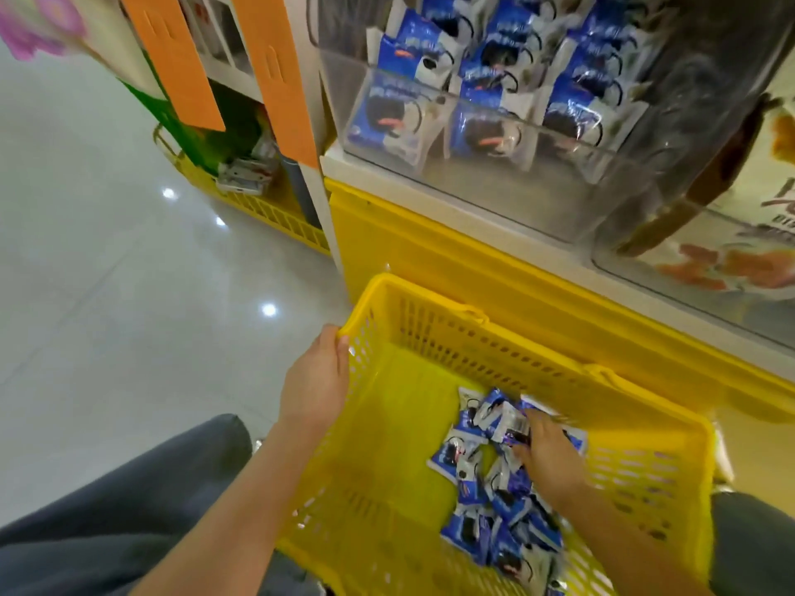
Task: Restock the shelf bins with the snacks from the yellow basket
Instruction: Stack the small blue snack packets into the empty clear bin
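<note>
Your left hand point(316, 380) grips the far-left corner of the yellow basket point(387, 445), thumb and fingers curled over the rim at about 10 o'clock from the load. Your right hand point(548, 455) is down in the heap of snack packets point(486, 488), which lies in the basket's right half, at 5 o'clock in your view. Motion blur hides whether its fingers have closed on a packet, so I cannot tell.

The likeliest trouble is the grab itself. The packets are small, glossy and piled loose, so a hurried handful will probably shed one or two on the lift, over the rim and onto the floor point(129, 294). Your left hand is what steadies the basket. If it lets go or tugs, the heap may slide away from your reach.

The clear shelf bin point(387, 157) at 12 o'clock already holds stocked packets point(482, 92) of the same blue kind, standing in rows. Dropping new ones in carelessly could knock those rows flat. The neighbouring bin point(710, 268) at 2 o'clock holds a different, orange-printed snack, so mind which one you feed.
</note>
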Demonstrator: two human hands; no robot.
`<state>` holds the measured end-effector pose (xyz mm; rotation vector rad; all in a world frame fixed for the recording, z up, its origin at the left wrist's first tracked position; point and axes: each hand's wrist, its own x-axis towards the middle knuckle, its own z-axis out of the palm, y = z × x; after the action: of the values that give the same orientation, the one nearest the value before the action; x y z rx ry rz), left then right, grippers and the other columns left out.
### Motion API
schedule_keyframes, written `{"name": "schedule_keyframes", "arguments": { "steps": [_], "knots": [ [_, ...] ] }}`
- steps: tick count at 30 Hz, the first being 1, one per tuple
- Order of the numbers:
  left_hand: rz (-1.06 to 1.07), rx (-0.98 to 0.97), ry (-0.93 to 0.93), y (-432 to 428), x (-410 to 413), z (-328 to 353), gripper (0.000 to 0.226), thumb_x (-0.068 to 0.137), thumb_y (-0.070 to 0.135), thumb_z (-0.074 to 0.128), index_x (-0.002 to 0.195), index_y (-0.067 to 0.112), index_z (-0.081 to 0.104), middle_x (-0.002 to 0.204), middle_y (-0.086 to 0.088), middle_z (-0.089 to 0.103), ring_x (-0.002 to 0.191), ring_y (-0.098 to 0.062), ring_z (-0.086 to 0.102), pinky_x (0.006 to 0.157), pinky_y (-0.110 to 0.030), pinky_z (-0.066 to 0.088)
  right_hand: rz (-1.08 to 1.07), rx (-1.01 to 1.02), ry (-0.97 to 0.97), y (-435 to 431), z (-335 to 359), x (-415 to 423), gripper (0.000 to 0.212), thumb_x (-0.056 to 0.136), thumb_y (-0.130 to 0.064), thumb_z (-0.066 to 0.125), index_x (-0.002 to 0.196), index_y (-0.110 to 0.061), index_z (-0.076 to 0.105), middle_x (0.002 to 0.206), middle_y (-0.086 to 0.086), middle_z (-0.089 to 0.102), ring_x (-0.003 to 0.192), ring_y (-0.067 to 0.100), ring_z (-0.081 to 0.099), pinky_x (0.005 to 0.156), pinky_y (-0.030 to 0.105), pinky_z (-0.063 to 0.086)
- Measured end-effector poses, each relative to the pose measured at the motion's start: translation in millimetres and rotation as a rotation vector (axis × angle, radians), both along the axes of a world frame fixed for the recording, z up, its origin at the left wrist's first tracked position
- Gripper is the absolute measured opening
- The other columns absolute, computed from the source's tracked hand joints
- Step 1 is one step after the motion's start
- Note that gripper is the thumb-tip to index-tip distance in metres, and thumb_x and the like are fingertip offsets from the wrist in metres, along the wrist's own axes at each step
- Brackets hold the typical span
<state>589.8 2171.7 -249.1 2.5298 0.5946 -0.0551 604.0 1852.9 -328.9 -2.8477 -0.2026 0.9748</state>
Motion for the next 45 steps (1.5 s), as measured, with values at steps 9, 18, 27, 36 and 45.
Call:
{"name": "schedule_keyframes", "arguments": {
  "steps": [9, 18, 27, 36, 45],
  "knots": [
    [0.0, 0.007, -0.049, 1, -2, -5, 0.027, 0.1, 0.033, 0.029, 0.104, 0.017, 0.051, 0.094, -0.012, 0.061, 0.085, -0.035, 0.058, 0.064, -0.031, 0.032, -0.019, -0.157, 0.146, 6, -21, 27, 0.07, 0.086, -0.045, 0.062, 0.137, -0.009, 0.029, 0.132, 0.012, 0.048, 0.121, 0.026, 0.048, 0.093, 0.033, 0.044],
    [0.028, 0.2, -0.077, -25, -8, 14, 0.051, 0.079, 0.004, 0.059, 0.128, 0.003, 0.047, 0.115, -0.019, 0.054, 0.107, -0.038, 0.048, 0.093, -0.042, 0.033, -0.143, 0.275, 0.086, 32, 20, 12, 0.047, 0.087, -0.047, 0.058, 0.116, -0.011, 0.052, 0.07, 0.0, 0.055, 0.056, 0.006, 0.044, 0.05, 0.018, 0.032],
    [-0.063, -0.676, 0.122, -93, -36, 11, 0.028, 0.097, 0.024, 0.045, 0.124, 0.015, 0.046, 0.123, -0.004, 0.052, 0.117, -0.018, 0.051, 0.097, -0.031, 0.043, -0.209, 0.79, 0.024, 78, 104, 4, 0.033, 0.089, -0.027, 0.062, 0.062, -0.025, 0.044, 0.043, -0.009, 0.043, 0.042, 0.0, 0.04, 0.048, 0.014, 0.032],
    [0.071, -1.032, 0.035, -96, -28, 27, 0.018, 0.092, 0.011, 0.056, 0.108, 0.017, 0.057, 0.105, 0.001, 0.065, 0.093, -0.008, 0.063, 0.078, -0.016, 0.051, -0.299, 0.873, 0.041, 76, 105, -2, 0.017, 0.094, -0.03, 0.053, 0.082, -0.021, 0.062, 0.068, -0.011, 0.063, 0.062, 0.002, 0.06, 0.065, 0.024, 0.052],
    [0.1, -0.949, 0.111, -90, -27, 9, 0.013, 0.092, 0.016, 0.055, 0.105, 0.019, 0.053, 0.107, -0.002, 0.063, 0.098, -0.013, 0.062, 0.085, -0.028, 0.053, -0.21, 0.175, 0.126, -29, 1, 7, 0.055, 0.095, -0.024, 0.052, 0.141, -0.002, 0.03, 0.143, 0.018, 0.04, 0.124, 0.033, 0.047, 0.097, 0.039, 0.04]
  ]
}}
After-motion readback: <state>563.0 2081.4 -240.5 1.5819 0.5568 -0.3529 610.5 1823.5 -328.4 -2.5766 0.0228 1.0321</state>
